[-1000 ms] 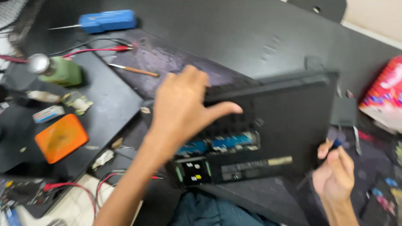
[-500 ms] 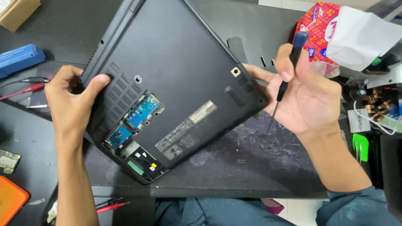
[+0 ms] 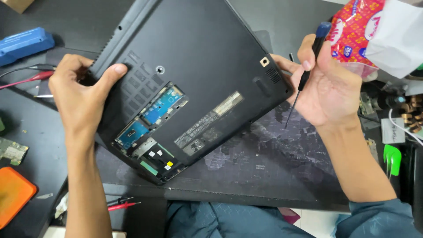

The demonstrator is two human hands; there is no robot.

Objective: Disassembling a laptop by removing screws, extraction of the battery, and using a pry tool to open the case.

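A black laptop (image 3: 194, 57) lies upside down and turned at an angle on a dark worn mat (image 3: 269, 163). An open bay in its base shows blue circuit boards (image 3: 161, 105). My left hand (image 3: 83, 94) grips the laptop's left edge, thumb on the vent grille. My right hand (image 3: 326, 86) steadies the laptop's right corner with its fingertips while holding a thin screwdriver (image 3: 304, 75) with a blue-capped black handle, its tip pointing down at the mat.
A blue tool case (image 3: 24, 44) lies at far left, with red and black probe leads (image 3: 31, 75) below it. An orange box (image 3: 13, 196) and a green circuit board (image 3: 11, 150) sit at lower left. A red patterned packet (image 3: 352, 31) and white bag are at upper right.
The view has shifted from the left side of the desk. The laptop has been turned and now lies flatter; my left hand moved from its base to its left edge.
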